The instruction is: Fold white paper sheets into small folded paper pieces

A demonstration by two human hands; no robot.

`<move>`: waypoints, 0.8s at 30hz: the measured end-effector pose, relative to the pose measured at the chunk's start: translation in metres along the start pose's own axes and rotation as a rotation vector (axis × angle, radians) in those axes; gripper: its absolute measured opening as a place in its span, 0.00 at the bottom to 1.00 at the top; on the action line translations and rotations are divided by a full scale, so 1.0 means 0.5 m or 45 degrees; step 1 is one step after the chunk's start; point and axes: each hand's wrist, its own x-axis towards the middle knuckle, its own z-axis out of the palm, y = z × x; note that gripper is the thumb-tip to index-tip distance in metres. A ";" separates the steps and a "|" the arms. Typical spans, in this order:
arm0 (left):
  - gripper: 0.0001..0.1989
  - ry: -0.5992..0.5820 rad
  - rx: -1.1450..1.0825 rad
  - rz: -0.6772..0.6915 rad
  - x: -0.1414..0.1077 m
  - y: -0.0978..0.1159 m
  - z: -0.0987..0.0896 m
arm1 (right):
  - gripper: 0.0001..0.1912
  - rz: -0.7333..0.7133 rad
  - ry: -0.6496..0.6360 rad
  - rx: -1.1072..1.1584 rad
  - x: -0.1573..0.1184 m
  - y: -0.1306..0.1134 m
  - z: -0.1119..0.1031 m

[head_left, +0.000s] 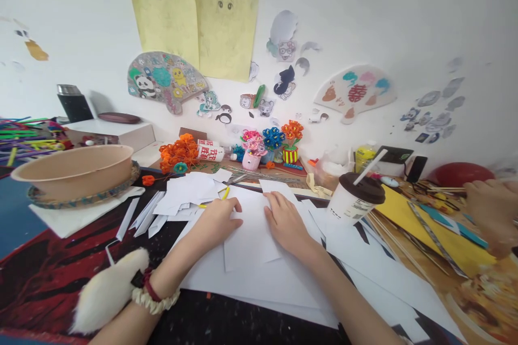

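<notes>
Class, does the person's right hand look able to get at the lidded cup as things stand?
Probably yes: the lidded cup stands just to the right of the right hand, apparently within reach, and only flat white sheets show between them.

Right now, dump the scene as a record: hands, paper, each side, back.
left hand: at small white sheet, left side
right hand: on sheet, right side
underneath: larger white paper
left side: cut paper pieces, beige basin
right side: lidded cup with straw; another person's hand
back: blue craft flowers
</notes>
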 end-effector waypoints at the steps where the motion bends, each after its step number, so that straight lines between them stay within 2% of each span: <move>1: 0.11 -0.006 0.002 0.004 -0.001 0.001 0.000 | 0.21 0.007 -0.009 0.001 0.001 0.001 0.001; 10: 0.09 -0.022 0.013 0.036 -0.004 0.000 0.001 | 0.25 0.074 -0.120 -0.046 0.003 0.000 0.002; 24: 0.09 -0.079 -0.010 0.064 -0.004 -0.014 0.003 | 0.26 0.095 -0.155 -0.079 0.004 0.004 0.003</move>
